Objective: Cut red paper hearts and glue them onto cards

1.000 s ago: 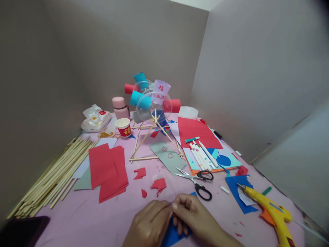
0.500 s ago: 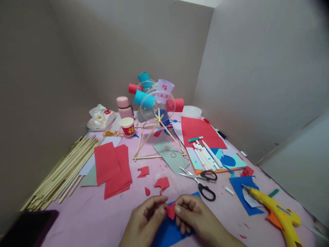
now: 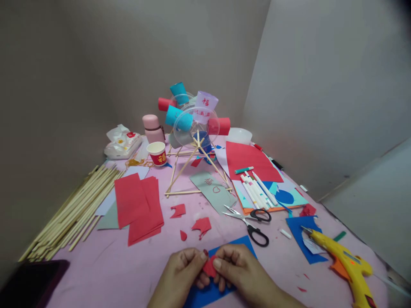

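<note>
My left hand (image 3: pixel 181 273) and my right hand (image 3: pixel 237 271) meet at the near edge of the pink table (image 3: pixel 105 273). Both pinch a small red paper piece (image 3: pixel 210 268) between thumbs and fingertips. Under them lies a blue paper sheet (image 3: pixel 221 286), partly hidden by my fingers. Red paper scraps (image 3: pixel 201 224) lie just beyond my hands.
Black-handled scissors (image 3: pixel 253 220) lie right of centre, a yellow glue gun (image 3: pixel 345 261) at the near right. A stick-and-cup wheel model (image 3: pixel 192 124) stands at the back. Red paper sheets (image 3: pixel 138 207), a bundle of wooden sticks (image 3: pixel 70 214), white markers (image 3: pixel 255 188) and a red paper cup (image 3: pixel 157 153) surround it.
The red paper piece has come into view between my fingertips, and more of the blue sheet shows under my hands. The view has tilted slightly.
</note>
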`<move>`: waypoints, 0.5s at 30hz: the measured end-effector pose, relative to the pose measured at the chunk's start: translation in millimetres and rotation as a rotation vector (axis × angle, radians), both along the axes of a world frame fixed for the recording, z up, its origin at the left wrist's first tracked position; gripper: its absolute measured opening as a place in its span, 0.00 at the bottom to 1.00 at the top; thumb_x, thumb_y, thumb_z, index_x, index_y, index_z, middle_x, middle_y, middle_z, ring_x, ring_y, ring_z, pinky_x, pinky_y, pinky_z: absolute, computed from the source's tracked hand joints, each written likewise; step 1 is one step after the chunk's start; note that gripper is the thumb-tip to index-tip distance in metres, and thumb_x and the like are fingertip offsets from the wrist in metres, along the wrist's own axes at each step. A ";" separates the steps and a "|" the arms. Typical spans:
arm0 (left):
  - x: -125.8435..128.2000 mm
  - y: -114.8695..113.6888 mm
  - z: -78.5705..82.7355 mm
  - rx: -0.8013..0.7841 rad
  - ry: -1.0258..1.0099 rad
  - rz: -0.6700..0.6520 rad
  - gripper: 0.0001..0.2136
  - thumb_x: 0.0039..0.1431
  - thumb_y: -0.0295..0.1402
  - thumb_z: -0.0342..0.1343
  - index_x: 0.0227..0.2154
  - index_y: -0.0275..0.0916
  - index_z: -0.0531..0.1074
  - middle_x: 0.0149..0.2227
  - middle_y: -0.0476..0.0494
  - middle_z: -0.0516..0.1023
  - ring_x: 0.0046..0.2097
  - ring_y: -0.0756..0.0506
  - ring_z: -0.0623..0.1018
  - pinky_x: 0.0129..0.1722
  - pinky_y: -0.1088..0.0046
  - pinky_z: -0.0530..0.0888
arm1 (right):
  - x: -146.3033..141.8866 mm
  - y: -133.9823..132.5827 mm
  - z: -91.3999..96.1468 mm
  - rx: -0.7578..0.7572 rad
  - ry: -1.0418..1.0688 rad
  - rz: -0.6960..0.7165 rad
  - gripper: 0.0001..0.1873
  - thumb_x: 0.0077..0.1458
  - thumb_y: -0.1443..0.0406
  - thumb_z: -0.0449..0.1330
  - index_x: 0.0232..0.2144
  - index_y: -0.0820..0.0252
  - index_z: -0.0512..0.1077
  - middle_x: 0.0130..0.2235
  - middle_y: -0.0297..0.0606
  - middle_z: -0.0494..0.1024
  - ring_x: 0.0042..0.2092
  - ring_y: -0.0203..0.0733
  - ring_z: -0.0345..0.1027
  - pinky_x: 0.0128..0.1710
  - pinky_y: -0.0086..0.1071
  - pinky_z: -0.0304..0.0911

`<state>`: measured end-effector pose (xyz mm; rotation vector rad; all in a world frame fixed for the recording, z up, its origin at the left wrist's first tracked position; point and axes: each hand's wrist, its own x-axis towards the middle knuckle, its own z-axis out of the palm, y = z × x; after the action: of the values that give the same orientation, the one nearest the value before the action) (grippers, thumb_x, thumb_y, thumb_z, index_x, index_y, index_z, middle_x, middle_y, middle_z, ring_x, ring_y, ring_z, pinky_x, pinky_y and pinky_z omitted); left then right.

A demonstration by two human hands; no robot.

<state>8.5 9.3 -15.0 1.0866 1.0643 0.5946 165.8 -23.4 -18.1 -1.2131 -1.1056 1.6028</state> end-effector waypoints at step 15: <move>-0.3 1.4 2.9 -0.034 0.017 0.022 0.18 0.39 0.48 0.64 0.16 0.36 0.70 0.15 0.51 0.71 0.20 0.52 0.67 0.22 0.76 0.61 | 3.2 2.5 1.9 -0.026 -0.041 -0.075 0.22 0.42 0.48 0.63 0.22 0.63 0.68 0.20 0.32 0.71 0.20 0.31 0.62 0.21 0.25 0.54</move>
<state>8.3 10.7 -12.1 1.0534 1.0989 0.5842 169.0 -20.9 -16.1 -1.2942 -1.0555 1.5458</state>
